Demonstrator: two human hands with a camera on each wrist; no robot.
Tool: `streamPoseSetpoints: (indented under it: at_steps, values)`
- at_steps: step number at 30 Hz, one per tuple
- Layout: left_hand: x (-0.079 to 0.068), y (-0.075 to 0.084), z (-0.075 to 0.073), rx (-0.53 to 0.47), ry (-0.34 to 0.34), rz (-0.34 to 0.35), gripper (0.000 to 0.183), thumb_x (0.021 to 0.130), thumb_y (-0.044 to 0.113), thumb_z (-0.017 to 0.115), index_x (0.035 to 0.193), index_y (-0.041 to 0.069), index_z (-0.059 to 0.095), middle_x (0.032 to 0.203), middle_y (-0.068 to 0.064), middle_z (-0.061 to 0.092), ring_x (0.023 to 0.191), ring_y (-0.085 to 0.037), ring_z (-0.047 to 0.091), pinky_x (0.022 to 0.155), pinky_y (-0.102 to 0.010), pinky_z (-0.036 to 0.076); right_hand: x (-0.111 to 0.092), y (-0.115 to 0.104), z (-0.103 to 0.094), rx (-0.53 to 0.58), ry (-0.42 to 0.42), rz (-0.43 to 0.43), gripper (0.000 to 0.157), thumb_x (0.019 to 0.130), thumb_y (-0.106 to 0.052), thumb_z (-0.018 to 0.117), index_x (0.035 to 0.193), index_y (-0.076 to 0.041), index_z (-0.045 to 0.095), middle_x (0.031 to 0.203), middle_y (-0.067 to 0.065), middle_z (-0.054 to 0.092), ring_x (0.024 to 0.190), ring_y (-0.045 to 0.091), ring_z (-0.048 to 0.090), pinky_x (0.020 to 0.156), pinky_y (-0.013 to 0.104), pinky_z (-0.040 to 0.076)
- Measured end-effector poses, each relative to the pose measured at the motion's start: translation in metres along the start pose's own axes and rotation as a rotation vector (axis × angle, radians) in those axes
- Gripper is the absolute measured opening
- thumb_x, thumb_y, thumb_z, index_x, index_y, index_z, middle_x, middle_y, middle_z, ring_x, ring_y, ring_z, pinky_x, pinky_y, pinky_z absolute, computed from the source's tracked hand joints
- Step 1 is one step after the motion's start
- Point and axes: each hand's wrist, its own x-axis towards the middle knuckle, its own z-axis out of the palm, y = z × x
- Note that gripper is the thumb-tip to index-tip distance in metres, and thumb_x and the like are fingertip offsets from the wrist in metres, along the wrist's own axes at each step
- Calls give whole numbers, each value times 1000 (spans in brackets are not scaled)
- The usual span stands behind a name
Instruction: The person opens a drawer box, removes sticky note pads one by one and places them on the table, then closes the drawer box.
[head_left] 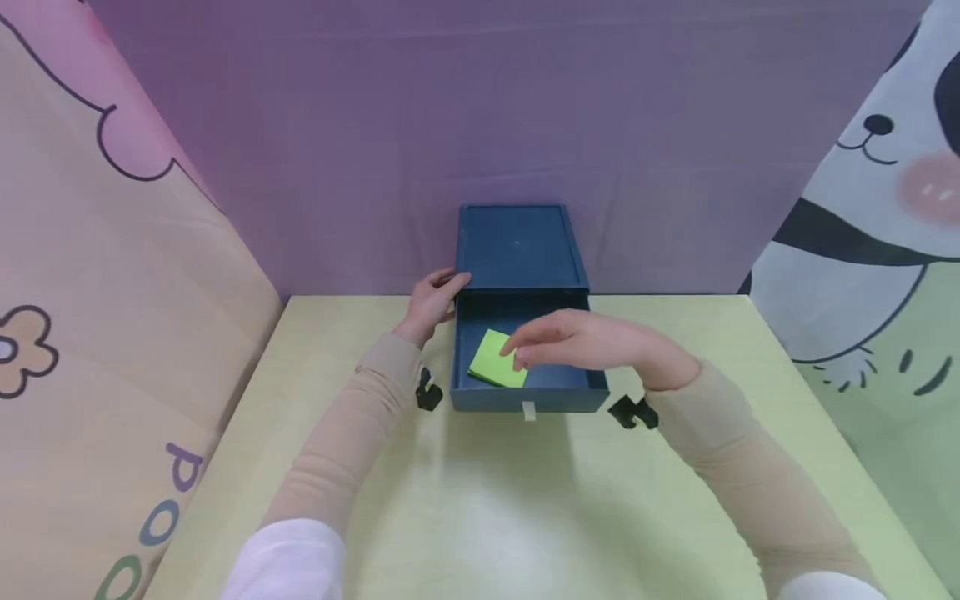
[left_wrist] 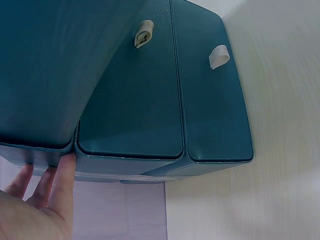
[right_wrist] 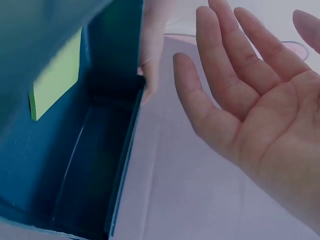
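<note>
A dark blue drawer unit (head_left: 517, 243) stands against the back wall, its top drawer (head_left: 487, 401) pulled out. Inside that drawer lies a light green pad of sticky notes (head_left: 492, 363), tilted and partly covered by my right hand (head_left: 581, 340). The right wrist view shows this hand (right_wrist: 265, 115) with fingers spread and slightly bent, holding nothing, apart from the pad (right_wrist: 56, 82). My left hand (head_left: 431, 304) touches the unit's left front corner, thumb at the top edge. In the left wrist view its extended fingers (left_wrist: 63, 185) rest against the unit's side.
Two lower drawers with pale loop tabs (left_wrist: 218, 57) are closed under the open one. A white tab (head_left: 529, 411) hangs on the open drawer's front. The pale table (head_left: 480, 517) extends toward me, with a purple wall (head_left: 510, 108) behind and printed panels on both sides.
</note>
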Motion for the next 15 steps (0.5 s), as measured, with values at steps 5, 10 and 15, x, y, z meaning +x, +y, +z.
streamPoseSetpoints:
  at_steps: [5, 10, 15]
  values:
    - [2, -2, 1, -7, 9, 3, 62, 89, 41, 63, 142, 13, 43, 142, -8, 47, 131, -24, 43, 100, -47, 45, 21, 3, -9, -24, 5, 57, 37, 100, -31, 46, 131, -11, 56, 116, 8, 65, 108, 22, 60, 97, 42, 46]
    - [3, -3, 2, -8, 11, 2, 63, 89, 40, 63, 142, 12, 43, 141, -9, 47, 131, -24, 44, 99, -47, 46, 40, 9, -15, -50, -16, 96, 40, 101, -31, 45, 132, -8, 54, 118, 12, 64, 107, 22, 59, 97, 45, 45]
    - [4, -2, 3, -12, 3, -4, 64, 89, 40, 63, 143, 12, 42, 142, -8, 46, 132, -23, 43, 100, -47, 45, 55, 18, -20, -19, -38, 121, 42, 100, -29, 46, 133, -4, 52, 121, 16, 61, 110, 30, 57, 99, 49, 43]
